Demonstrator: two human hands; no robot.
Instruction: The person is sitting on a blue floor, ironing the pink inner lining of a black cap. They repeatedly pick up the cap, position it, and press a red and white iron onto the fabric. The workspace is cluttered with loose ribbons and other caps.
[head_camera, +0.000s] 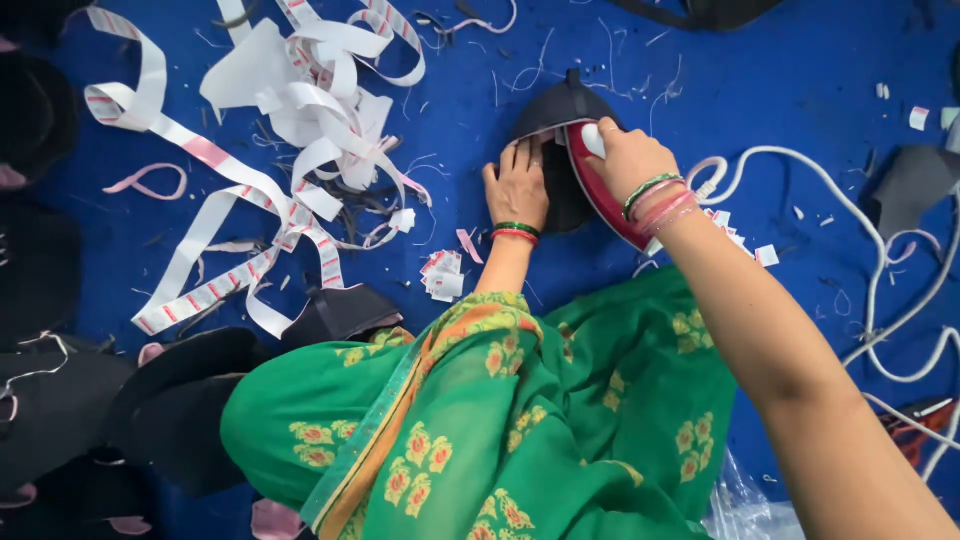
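The scene is lit brightly and evenly by soft, diffuse light from above; no hard glare is seen. The saturated blue cloth surface (800, 90) is rendered vividly, and only faint, short shadows are cast beneath the tangled white paper label strips (300, 100). The black fabric pieces (50, 400) at the left edge are lost in near-featureless darkness. Sharp focus is held at the centre, while the bare right forearm (800, 400) and the green floral garment (520, 430) nearest the lens are slightly softened. Mild wide-angle stretching is noted toward the corners.
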